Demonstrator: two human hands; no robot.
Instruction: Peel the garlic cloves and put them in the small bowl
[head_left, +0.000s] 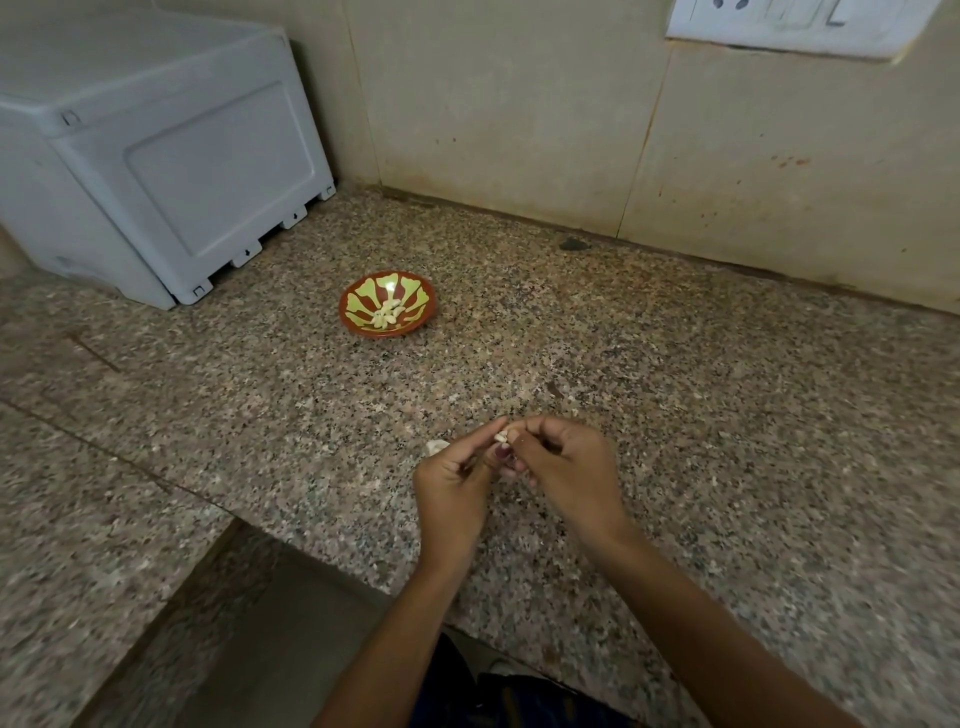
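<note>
Granite countertop (675, 364) carries a grey plastic box (145, 156) at its back left corner. Small bowl (387, 310) with peeled cloves (387, 313) sits mid-counter, unobstructed. Near the front edge, left hand (457, 478) and right hand (566, 467) together pinch a garlic clove (502, 437) at their fingertips.

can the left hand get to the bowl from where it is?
Probably yes: bare granite counter lies between the left hand and small bowl, nothing in the way. But it is pinching a garlic clove with the right hand.
</note>
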